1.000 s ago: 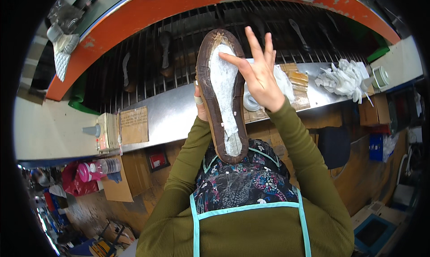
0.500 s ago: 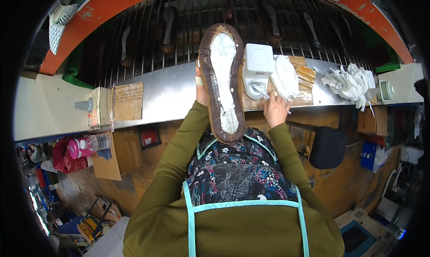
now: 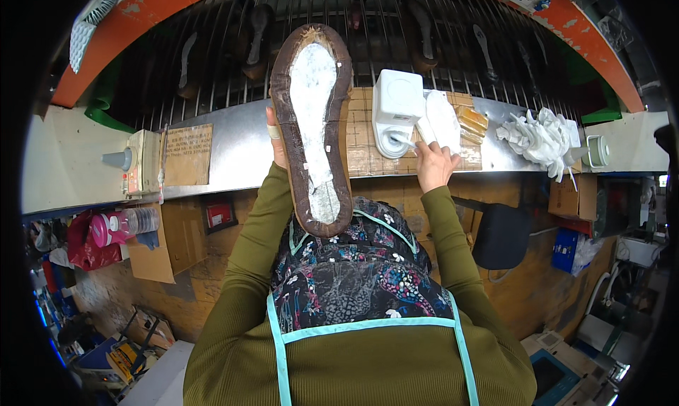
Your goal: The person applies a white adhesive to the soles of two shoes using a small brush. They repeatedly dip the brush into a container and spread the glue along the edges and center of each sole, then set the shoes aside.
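We see the counter (image 3: 240, 137) running across in front of us; we have the shoe (image 3: 312, 130) raised near its front edge, sole toward us, the lower end before our apron (image 3: 368, 286); on the counter to its right lies a cardboard sheet (image 3: 362, 155), and further right a heap of tissue (image 3: 541, 137); on the sheet stand a white box (image 3: 399, 95) and, just in front, a pot (image 3: 387, 146); our left hand (image 3: 277, 137) grips the shoe's left side, its fingers mostly hidden behind; our right hand (image 3: 435, 164) has its fingers bent at a white handle (image 3: 404, 139) by the pot; we cannot tell whether they grasp it.
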Tool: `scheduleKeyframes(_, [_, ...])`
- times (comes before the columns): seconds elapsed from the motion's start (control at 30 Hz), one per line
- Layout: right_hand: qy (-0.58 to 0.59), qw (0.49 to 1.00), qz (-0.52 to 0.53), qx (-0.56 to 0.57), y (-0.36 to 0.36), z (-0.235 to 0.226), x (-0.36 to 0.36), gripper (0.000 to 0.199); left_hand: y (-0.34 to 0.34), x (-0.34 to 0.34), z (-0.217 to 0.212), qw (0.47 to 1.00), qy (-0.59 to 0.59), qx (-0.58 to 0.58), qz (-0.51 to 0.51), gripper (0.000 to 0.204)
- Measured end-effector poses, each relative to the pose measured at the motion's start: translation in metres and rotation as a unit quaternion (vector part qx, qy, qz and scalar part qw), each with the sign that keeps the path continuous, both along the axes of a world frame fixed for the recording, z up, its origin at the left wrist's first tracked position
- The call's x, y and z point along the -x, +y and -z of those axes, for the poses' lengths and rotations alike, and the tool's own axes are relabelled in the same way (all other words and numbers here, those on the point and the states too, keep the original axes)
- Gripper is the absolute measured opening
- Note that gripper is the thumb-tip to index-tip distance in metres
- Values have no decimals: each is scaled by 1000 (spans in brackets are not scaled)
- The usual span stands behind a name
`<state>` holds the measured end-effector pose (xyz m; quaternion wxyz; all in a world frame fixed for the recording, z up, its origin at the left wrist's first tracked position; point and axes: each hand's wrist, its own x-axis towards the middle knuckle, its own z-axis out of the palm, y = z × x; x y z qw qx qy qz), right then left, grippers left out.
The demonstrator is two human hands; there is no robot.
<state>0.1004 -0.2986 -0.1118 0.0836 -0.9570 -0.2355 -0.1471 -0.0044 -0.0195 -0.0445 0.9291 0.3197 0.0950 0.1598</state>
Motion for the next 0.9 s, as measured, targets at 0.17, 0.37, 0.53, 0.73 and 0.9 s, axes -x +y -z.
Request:
scheduleKeyframes(0.17, [164,983,53,-67,-13,9,-6,13,2,1,-4,998,-37,33,32,83])
scheduleKeyframes(0.37, [630,652,138,-400,-43,12,-19,24,0,-4,-1,987,-117,91,62,86])
scheduleKeyframes(0.53, [449,703,8,-551,-17,-46,0,13,-8,-5,0,998,-22,4,64,87])
scheduleKeyframes(0.73, [115,863,-240,-430,26,-177,20,16,-26,-16,-14,988,-101,38,107,83])
scheduleKeyframes(0.9, [53,915,-227,-328,58,-202,30,16,-35,-15,-27,990,-89,5,106,91])
